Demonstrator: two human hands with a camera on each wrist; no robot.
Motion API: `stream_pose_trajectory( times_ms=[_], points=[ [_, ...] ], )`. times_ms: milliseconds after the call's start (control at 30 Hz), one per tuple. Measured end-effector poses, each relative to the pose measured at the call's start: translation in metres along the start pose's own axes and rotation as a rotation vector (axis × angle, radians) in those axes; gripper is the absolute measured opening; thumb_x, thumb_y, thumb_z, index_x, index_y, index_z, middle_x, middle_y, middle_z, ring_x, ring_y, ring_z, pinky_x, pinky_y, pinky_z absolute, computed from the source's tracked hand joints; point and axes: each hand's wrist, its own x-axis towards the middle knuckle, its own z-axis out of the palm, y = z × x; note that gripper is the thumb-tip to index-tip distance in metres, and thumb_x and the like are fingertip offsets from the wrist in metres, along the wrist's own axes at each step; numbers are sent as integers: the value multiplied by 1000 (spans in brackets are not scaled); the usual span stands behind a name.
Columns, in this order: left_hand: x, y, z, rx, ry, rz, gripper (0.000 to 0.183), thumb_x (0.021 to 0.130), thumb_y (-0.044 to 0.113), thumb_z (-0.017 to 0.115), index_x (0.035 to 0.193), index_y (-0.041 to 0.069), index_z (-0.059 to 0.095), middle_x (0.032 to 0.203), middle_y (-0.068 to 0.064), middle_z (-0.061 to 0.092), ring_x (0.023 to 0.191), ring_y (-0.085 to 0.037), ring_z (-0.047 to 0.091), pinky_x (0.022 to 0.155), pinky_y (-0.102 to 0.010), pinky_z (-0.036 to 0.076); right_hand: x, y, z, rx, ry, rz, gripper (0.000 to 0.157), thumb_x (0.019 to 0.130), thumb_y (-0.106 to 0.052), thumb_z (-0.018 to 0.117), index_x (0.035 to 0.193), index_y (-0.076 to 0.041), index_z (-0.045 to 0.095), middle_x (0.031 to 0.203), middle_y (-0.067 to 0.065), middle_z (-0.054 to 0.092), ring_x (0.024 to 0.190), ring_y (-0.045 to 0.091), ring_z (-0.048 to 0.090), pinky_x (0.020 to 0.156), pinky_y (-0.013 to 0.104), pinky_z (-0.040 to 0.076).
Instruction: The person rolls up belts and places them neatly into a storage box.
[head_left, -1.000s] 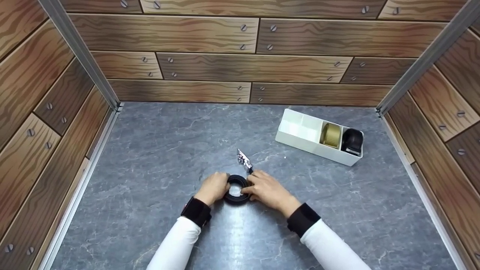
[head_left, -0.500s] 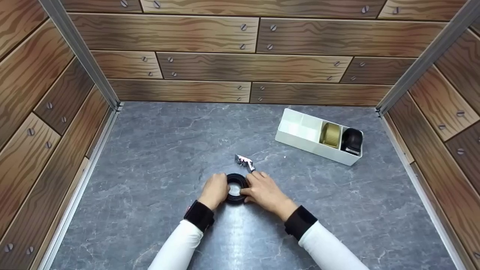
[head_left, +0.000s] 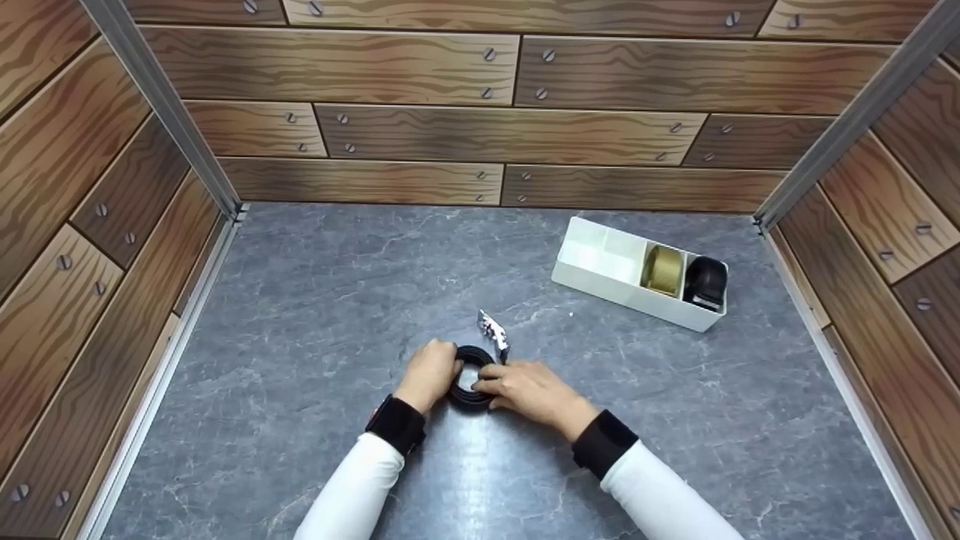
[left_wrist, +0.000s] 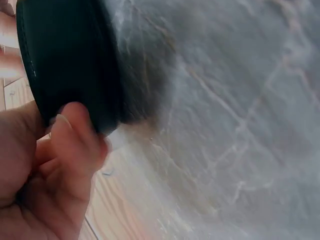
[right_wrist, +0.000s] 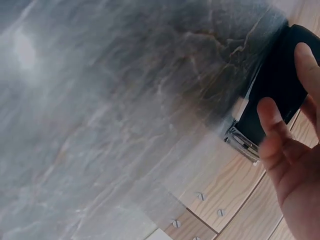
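Observation:
A coiled black belt (head_left: 471,405) lies on the grey marbled surface between both hands, its silver buckle (head_left: 492,330) sticking out at the far side. My left hand (head_left: 429,373) grips the coil's left side. On the right side, my right hand (head_left: 534,390) holds the coil, with fingertips reaching into its centre. The left wrist view shows the belt's wide outer face (left_wrist: 70,60) between thumb and fingers. In the right wrist view, fingertips press the black strap (right_wrist: 280,85) close to the buckle's metal edge (right_wrist: 244,144).
A white divided box (head_left: 634,294) stands at the back right. It holds a rolled gold belt (head_left: 664,270) and a rolled black belt (head_left: 706,281) in separate compartments. Wood-patterned walls (head_left: 360,180) close off the back and both sides.
The buckle end swung left and nearer, then partly back, and now lies closer to the coil. My right hand's fingers shifted further over the coil's centre. The left hand keeps its grip.

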Motion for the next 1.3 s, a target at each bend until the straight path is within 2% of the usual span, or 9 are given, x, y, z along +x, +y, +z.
stream_pose_trajectory(
  times_ms=[167,333,567,733,833,967,1067,1167,1300],
  points=[
    [3,1,2,-10,34,-6,17,86,13,71,76,0,66,78,-18,68,72,-37,66,65,-48,52,2,-1,0,53,-4,22,32,89,-35,68,115,-16,70,114,1,60,99,21,62,86,34,51],
    [0,5,3,19,38,-25,21,88,17,70,79,-1,68,79,-20,68,72,-38,67,62,-48,52,2,1,0,102,1,12,32,88,-31,70,114,-12,70,115,5,60,103,23,61,90,36,50],
    [-2,7,1,79,-4,0,11,83,8,68,77,-1,68,78,-19,67,70,-36,67,61,-46,53,-3,9,0,180,16,31,48,86,-28,73,130,-11,62,137,9,52,118,27,56,97,39,47],
    [-2,6,1,80,-10,49,11,84,9,68,78,-1,68,78,-18,68,70,-36,67,62,-46,53,-4,14,-1,243,53,69,57,83,-27,76,132,-7,54,130,5,54,114,21,58,97,36,47],
    [-2,4,1,69,-30,82,12,86,10,68,79,0,69,78,-17,68,69,-35,66,61,-45,53,-3,13,-2,233,59,46,56,82,-28,77,130,-8,57,129,4,55,114,20,58,98,34,46],
    [-2,3,0,56,-66,113,12,87,11,69,80,2,68,80,-14,69,69,-33,66,62,-44,53,-2,7,-1,176,18,-5,41,85,-31,73,121,-12,67,129,3,58,113,21,59,97,34,47],
    [-2,2,2,66,-65,129,13,89,15,69,81,4,66,81,-13,69,71,-32,66,63,-43,53,-2,2,-1,152,-13,1,33,87,-35,71,112,-14,70,117,0,62,105,20,61,92,34,49],
    [-4,3,4,52,-32,94,17,89,18,70,80,4,65,80,-14,68,72,-33,66,63,-44,53,-1,-1,0,134,-7,37,30,86,-37,71,106,-14,71,105,-2,61,96,18,62,86,34,50],
    [-6,6,5,-58,-34,-25,20,86,18,72,81,1,63,78,-17,66,69,-32,66,61,-43,53,0,-3,1,81,43,84,26,84,-38,72,94,-15,69,93,-4,56,81,17,59,74,34,52]
  ],
)
